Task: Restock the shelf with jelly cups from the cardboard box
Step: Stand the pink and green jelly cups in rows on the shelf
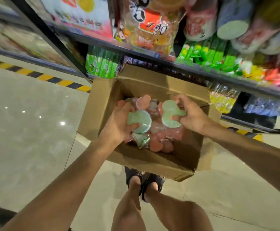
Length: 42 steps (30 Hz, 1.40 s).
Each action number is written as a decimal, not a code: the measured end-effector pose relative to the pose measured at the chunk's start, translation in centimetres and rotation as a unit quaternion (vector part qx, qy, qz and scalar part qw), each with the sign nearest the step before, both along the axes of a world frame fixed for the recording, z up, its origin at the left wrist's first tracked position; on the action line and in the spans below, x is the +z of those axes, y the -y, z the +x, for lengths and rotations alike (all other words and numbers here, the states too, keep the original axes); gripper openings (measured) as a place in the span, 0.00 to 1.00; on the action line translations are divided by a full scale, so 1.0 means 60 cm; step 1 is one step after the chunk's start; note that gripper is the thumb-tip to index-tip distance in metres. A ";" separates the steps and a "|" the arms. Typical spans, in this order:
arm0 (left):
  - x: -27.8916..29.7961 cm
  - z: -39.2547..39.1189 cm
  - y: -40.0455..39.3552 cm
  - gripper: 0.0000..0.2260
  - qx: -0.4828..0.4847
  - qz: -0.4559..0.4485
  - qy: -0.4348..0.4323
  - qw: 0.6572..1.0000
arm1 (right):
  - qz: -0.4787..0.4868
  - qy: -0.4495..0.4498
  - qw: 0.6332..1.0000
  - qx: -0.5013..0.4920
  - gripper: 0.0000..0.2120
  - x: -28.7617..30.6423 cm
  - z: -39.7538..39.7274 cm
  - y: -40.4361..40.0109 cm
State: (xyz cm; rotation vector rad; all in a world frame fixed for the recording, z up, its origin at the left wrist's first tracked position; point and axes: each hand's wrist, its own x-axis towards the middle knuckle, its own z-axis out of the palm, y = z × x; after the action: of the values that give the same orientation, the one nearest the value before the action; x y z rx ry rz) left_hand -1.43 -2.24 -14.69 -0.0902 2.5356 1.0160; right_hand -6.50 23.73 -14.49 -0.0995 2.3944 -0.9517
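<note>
A person stands over an open cardboard box (pixel 152 90) on the glossy shop floor (pixel 27 130), both hands down among the jelly cups (pixel 159 130) heaped inside. The left hand (pixel 119 124) curls around a green-lidded cup (pixel 140 120), thumb under its rim; the right hand (pixel 191 114) pinches a second green-lidded cup (pixel 171 114) by its edge. Each hand also seems to hold more cups beneath, though the count is hard to tell. The cups look like small, clear plastic tubs sealed with thin round foil lids, each with a pull tab, in pale green and pink; they are light, smooth and likely slippery. The box is plain brown corrugated board, flaps splayed, its front wall creased and sagging. The risk from here appears to be the lift: an overfull handful gripped by thin rims could shed a cup onto the hard floor, and a squeeze on a lid might split the seal. The shelf (pixel 202 72), dark metal and crowded with crinkly bright packets (pixel 211 54), stands just behind the box; a careless reach could knock those loose.
</note>
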 end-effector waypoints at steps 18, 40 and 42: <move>0.686 -0.051 0.047 0.16 -0.111 -0.036 -0.215 0.970 | -0.082 -0.145 0.985 0.053 0.27 0.680 0.006 0.041; 1.445 -0.119 0.076 0.18 -0.160 -0.093 -0.457 0.870 | -0.178 -0.415 0.890 0.070 0.26 1.400 -0.025 0.050; 1.455 -0.130 0.065 0.16 -0.152 -0.080 -0.467 0.867 | -0.177 -0.420 0.888 0.061 0.27 1.406 -0.031 0.045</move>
State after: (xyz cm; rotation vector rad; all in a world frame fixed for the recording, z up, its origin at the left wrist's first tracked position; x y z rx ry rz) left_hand -9.21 -6.13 72.61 0.9516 3.3055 0.8183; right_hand -8.34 21.05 69.88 -0.9667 2.8603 -1.4916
